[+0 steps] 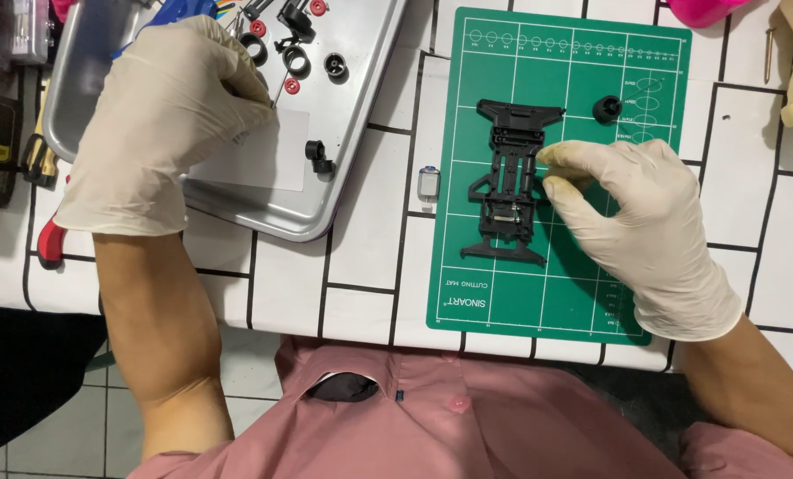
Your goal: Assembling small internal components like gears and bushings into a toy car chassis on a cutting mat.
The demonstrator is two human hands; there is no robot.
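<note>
Both hands gloved: R grip on black chassis, L grip over tray

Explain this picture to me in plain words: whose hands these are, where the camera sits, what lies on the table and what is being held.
There is no machine here. A camera worn on a person's head looks down at their own two gloved hands. The right hand rests its fingertips on a black plastic car chassis lying on a green cutting mat. The left hand reaches into a metal tray and seems to pinch a thin metal rod; the grip is partly hidden. In the tray lie small black rings and red parts. A small silver motor sits on the white tiled table, beside the mat. A black wheel-like part lies on the mat.
</note>
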